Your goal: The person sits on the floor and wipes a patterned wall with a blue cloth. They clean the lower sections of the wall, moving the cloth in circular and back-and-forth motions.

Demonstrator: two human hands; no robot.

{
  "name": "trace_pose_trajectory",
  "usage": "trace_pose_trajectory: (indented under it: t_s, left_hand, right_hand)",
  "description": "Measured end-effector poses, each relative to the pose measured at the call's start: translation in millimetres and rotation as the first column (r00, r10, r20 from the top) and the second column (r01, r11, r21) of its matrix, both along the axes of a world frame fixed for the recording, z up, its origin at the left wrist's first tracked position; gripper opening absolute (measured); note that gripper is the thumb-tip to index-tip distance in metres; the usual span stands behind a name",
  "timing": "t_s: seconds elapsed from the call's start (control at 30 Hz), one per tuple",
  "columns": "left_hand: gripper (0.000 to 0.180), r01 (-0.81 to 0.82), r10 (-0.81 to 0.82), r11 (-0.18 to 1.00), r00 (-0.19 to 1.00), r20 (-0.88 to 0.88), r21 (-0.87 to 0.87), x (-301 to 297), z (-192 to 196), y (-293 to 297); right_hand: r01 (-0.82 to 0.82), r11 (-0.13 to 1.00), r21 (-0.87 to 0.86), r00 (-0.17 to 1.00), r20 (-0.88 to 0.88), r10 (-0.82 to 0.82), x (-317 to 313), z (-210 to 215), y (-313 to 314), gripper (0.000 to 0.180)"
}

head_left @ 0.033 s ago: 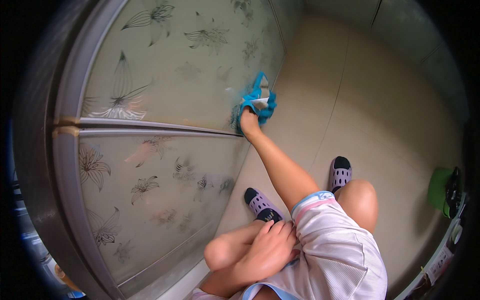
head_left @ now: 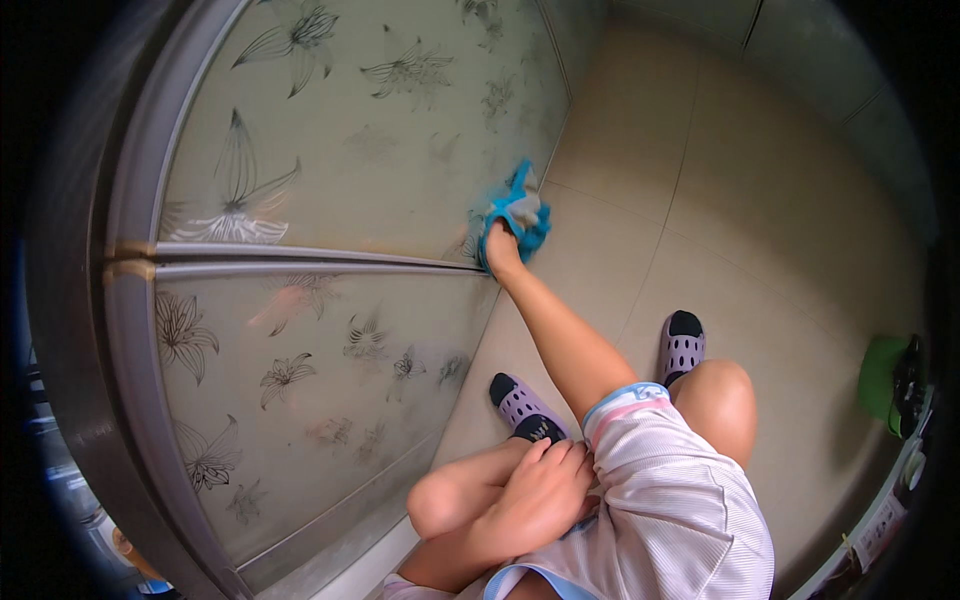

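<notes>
At the far end of my outstretched right arm, my right hand [head_left: 501,246] is closed on a blue cloth [head_left: 540,226] with fuzzy edges and a pale grey-white patch. The cloth lies against the lower right of the upper cabinet door [head_left: 330,150], a glossy panel with dark flower prints; motion blurs it, and the folds hide most of my fingers. My left hand [head_left: 545,490] rests in my lap with its fingers laid out over the white shirt cloth [head_left: 680,480], holding nothing.
Below the upper door, past a metal strip [head_left: 320,265], is a lower flower-printed door [head_left: 320,400]. My feet in purple clogs [head_left: 683,352] stand on the beige tiled floor [head_left: 630,130]. A green container [head_left: 880,380] stands at the right, beside a shelf edge.
The blue cloth has shifted slightly and its folds have changed shape, with my right hand still on it. My left hand stays in place.
</notes>
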State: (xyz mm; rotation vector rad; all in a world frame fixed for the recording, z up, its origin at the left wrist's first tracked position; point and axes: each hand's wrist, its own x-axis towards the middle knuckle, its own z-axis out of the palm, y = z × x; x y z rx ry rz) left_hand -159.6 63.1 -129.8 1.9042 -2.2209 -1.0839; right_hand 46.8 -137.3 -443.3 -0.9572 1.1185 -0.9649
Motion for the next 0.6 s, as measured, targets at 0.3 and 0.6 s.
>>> trace_pose_trajectory:
  t_s: [0.3, 0.6]
  left_hand:
    - [0.028, 0.06, -0.082, 0.988, 0.985, 0.153, 0.143, -4, -41, -1]
    - [0.033, 0.085, -0.088, 0.996, 0.989, 0.123, 0.029, -7, -39, -11]
  right_hand:
    - [-0.11, 0.989, 0.098, 0.991, -0.066, 0.117, -6, 113, 75, 0.06]
    - [-0.051, 0.45, -0.891, 0.991, -0.102, -0.089, -49, 325, -118, 0.08]
